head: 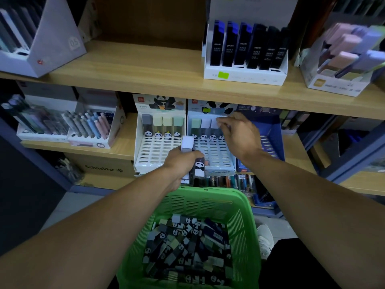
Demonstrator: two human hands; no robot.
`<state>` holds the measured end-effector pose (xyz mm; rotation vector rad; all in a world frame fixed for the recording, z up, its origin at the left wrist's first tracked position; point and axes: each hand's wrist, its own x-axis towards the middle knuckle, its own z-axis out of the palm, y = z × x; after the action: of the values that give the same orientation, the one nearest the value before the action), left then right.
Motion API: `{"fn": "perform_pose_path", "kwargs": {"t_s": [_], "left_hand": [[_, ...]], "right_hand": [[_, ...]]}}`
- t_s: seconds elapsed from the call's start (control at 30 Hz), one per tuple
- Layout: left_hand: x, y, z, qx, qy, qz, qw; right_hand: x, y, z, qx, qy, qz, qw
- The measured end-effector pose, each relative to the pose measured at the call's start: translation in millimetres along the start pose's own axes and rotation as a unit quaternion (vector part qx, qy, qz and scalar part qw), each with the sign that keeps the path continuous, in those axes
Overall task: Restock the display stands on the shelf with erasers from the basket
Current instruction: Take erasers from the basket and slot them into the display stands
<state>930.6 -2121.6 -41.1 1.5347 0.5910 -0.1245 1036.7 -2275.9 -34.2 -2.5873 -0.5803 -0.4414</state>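
Two white panda display stands sit side by side on the middle shelf: the left stand [156,155] and the right stand [216,157]. Each holds a back row of upright erasers [167,127]. My left hand [183,163] grips a white-topped panda eraser [187,144] just in front of the stands, above the basket. My right hand [237,132] reaches into the back row of the right stand, its fingertips on a pale eraser [214,123] there. Below, a green plastic basket [245,213] holds several loose panda erasers [187,243].
The upper wooden shelf [145,71] carries boxes of black lead cases [245,49] and pastel erasers [343,55]. Pen displays [89,126] stand left of the panda stands, a blue stand [270,140] to their right. A Schneider carton [104,167] sits below.
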Motion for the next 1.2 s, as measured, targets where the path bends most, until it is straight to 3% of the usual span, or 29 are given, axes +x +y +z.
{"fn": "perform_pose_path", "kwargs": {"t_s": [0.13,0.23,0.4,0.6,0.83,1.1,1.2], "left_hand": [[-1,2,-22,-0.056,0.076,0.016,0.995],[0,-1,-48,-0.082,0.150,0.007,0.985],[1,-10,-89,-0.093,0.177,-0.008,0.980],[10,-17,-118,-0.083,0.192,-0.005,0.978],[15,-24,-124,-0.076,0.134,-0.058,0.986],[16,-21,-124,-0.087,0.150,-0.061,0.983],[13,-18,-126,-0.097,0.162,-0.044,0.981]], "right_hand": [[3,-51,19,0.053,-0.021,-0.088,0.995],[9,-98,40,0.089,-0.076,-0.105,0.988],[29,-154,75,0.001,-0.205,-0.088,0.975],[32,-167,86,-0.049,-0.139,-0.073,0.986],[33,-165,86,-0.041,-0.144,-0.067,0.986],[37,-166,85,-0.053,-0.151,-0.084,0.984],[28,-164,78,0.023,-0.114,-0.090,0.989]]}}
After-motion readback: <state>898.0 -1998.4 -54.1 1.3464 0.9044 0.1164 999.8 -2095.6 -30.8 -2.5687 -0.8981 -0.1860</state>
